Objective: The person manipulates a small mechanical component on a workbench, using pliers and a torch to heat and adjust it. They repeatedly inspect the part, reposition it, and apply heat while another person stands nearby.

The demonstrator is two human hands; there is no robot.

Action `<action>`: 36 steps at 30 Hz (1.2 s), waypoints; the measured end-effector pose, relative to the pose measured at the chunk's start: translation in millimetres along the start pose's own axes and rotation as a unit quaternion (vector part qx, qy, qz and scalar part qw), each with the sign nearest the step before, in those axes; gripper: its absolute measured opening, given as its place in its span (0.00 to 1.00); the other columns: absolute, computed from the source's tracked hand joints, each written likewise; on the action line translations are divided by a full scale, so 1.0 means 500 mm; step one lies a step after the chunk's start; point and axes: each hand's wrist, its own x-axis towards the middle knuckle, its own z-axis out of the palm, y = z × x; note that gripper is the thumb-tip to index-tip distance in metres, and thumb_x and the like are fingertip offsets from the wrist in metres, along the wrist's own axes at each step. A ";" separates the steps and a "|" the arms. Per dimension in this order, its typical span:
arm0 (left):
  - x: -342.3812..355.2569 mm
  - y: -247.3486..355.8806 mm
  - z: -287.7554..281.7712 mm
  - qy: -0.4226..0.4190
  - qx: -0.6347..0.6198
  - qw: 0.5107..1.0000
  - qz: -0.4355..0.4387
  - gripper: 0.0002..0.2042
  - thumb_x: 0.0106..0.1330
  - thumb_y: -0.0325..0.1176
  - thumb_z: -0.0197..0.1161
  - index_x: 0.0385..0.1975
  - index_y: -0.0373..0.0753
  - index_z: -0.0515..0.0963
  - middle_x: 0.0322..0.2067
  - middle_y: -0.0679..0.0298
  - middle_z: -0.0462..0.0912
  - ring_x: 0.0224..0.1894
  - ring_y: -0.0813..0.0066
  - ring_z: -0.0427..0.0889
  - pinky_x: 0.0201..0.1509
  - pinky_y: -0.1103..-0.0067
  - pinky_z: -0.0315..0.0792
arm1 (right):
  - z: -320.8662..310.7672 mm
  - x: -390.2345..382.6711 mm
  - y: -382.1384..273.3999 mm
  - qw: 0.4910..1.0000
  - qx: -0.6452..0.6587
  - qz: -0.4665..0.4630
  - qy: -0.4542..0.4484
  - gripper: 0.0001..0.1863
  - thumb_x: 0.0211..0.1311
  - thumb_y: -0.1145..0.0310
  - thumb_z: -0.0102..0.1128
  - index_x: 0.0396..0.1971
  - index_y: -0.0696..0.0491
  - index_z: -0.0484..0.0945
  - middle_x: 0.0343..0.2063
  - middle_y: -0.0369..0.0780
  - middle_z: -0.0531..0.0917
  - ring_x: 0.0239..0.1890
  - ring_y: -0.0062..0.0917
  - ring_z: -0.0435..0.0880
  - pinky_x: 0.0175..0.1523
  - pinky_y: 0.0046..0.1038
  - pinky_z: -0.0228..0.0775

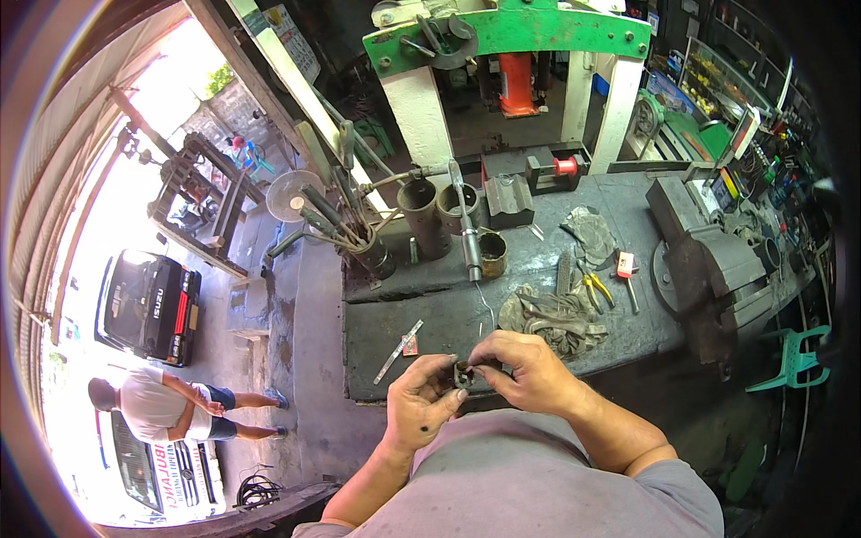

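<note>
My left hand (423, 403) is closed around a small dark metal part (463, 377) with a rounded, hollow-looking end. The fingers of my right hand (531, 372) are pinched together at the top of that same part. Both hands are close to my body, just over the front edge of the dark workbench (386, 325). Left of them a narrow metal strip or ruler (398, 352) rests on the bench beside a small red packet (410, 345). Beyond my right hand are a crumpled grey rag (556, 325) and a thin bent wire (485, 305).
Yellow-handled pliers (595, 289) and a red-and-white box (625, 264) lie right of the rag. Metal cylinders (421, 220) and a long grey tool (468, 233) stand farther back. A heavy vise (708, 278) sits at right, a green press frame (511, 36) behind. Someone (161, 403) stands at left.
</note>
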 end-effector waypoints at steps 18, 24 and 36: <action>-0.001 -0.009 -0.002 -0.013 0.036 0.998 0.054 0.23 0.64 0.08 0.67 0.60 0.25 0.79 0.59 0.53 0.75 0.46 0.70 0.86 0.38 0.80 0.87 | 0.000 -0.009 -0.024 0.999 -0.008 0.018 0.027 0.12 0.56 0.82 0.74 0.40 0.57 0.87 0.37 0.42 0.90 0.38 0.33 0.91 0.43 0.30 0.85; 0.000 -0.010 0.003 -0.009 0.044 0.997 0.061 0.23 0.62 0.07 0.68 0.59 0.25 0.79 0.58 0.53 0.75 0.49 0.69 0.86 0.39 0.80 0.87 | 0.006 -0.017 -0.032 0.998 -0.030 0.020 0.052 0.11 0.59 0.83 0.73 0.41 0.56 0.88 0.39 0.43 0.89 0.39 0.36 0.91 0.44 0.31 0.85; 0.004 -0.006 0.012 -0.001 0.150 0.986 0.068 0.22 0.60 0.08 0.69 0.56 0.26 0.82 0.55 0.54 0.80 0.46 0.71 0.88 0.38 0.80 0.88 | 0.019 -0.030 -0.036 0.990 -0.138 -0.023 0.031 0.21 0.48 0.80 0.74 0.46 0.61 0.84 0.43 0.45 0.83 0.43 0.43 0.87 0.48 0.39 0.83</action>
